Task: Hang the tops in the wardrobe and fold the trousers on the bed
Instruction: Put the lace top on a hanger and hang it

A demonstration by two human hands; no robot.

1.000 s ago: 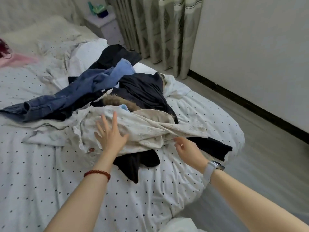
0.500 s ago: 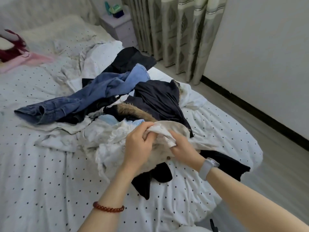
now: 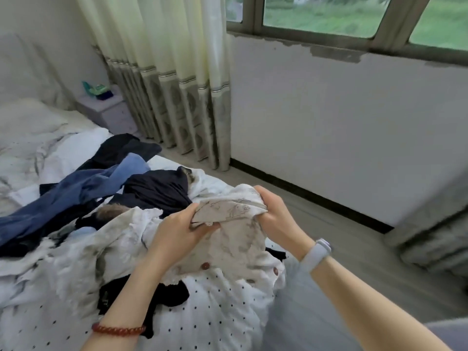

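Observation:
A cream printed top [image 3: 235,247] with brown buttons is lifted off the pile by its collar. My left hand [image 3: 177,229] grips the collar's left side and my right hand [image 3: 276,219] grips its right side. The rest of the top drapes down onto the polka-dot bed [image 3: 202,323]. Behind it lie blue jeans [image 3: 73,196], a dark jacket with a fur trim [image 3: 157,196] and a black garment [image 3: 141,297] partly under the top.
A bedside cabinet [image 3: 106,112] with small green items stands at the bed's far corner. Curtains [image 3: 172,97] hang beside it, under a window [image 3: 342,16]. Grey floor [image 3: 354,249] runs along the white wall to the right.
Both hands have raised the cream top's collar higher and spread it apart. The view has tilted up, and the window now shows.

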